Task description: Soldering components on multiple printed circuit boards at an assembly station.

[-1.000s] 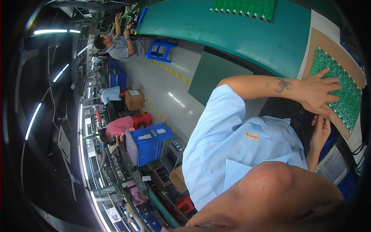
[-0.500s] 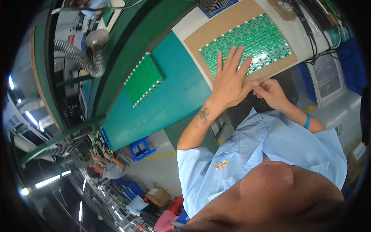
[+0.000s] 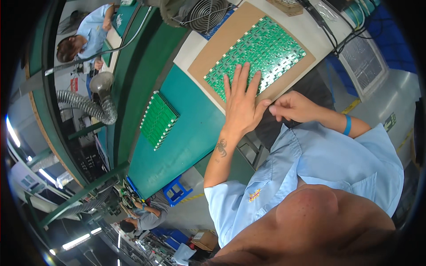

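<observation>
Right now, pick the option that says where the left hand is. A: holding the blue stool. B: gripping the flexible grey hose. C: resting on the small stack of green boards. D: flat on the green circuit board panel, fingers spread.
D: the left hand lies palm down with spread fingers on the green circuit board panel on its brown sheet.

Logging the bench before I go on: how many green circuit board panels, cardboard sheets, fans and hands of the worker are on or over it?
Green circuit board panels: 2, one under the left hand on the cardboard, one apart on the green mat
Cardboard sheets: 1
Fans: 1
Worker's hands: 2, the right hand at the cardboard's near edge
Total: 6
</observation>
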A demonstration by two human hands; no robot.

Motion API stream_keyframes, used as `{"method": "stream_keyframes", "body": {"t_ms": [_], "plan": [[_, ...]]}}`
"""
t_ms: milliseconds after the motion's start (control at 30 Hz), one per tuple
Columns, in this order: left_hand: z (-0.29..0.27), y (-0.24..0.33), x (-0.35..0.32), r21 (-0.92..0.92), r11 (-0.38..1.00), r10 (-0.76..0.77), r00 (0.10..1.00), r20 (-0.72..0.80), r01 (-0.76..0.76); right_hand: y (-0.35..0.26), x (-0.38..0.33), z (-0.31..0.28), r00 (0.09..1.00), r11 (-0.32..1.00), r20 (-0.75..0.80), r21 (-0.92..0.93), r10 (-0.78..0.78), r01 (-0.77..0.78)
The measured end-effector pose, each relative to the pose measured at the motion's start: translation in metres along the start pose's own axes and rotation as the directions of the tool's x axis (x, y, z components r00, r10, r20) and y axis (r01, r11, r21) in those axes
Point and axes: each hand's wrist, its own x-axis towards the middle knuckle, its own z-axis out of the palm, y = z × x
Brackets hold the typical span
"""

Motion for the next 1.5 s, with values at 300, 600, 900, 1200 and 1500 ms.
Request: {"method": "stream_keyframes", "body": {"t_ms": [300, 600, 900, 1200, 1500], "plan": [[-0.007, 0.015, 0.007, 0.089, 0.995, -0.039, 0.998, 0.05, 0.035, -0.043, -0.01, -0.069, 0.852, 0.749, -0.413, 0.439, -0.323, 0.496], [-0.006, 0.023, 0.013, 0.087, 0.993, -0.08, 0.997, -0.02, 0.081, -0.066, 0.042, -0.089, 0.612, 0.459, -0.778, 0.496, -0.142, 0.737], [0.003, 0.039, 0.067, 0.123, 0.992, -0.022, 0.992, -0.127, 0.038, -0.066, 0.035, -0.12, 0.347, 0.625, -0.892, 0.098, -0.29, 0.775], [0.019, 0.041, 0.083, 0.106, 0.994, 0.003, 0.982, -0.187, 0.017, -0.047, 0.01, -0.157, 0.337, 0.568, -0.649, -0.18, -0.682, 0.803], [0.024, 0.038, 0.08, 0.111, 0.994, 0.003, 0.979, -0.204, 0.021, -0.039, 0.007, -0.158, 0.381, 0.629, -0.635, -0.219, -0.672, 0.746]]}}
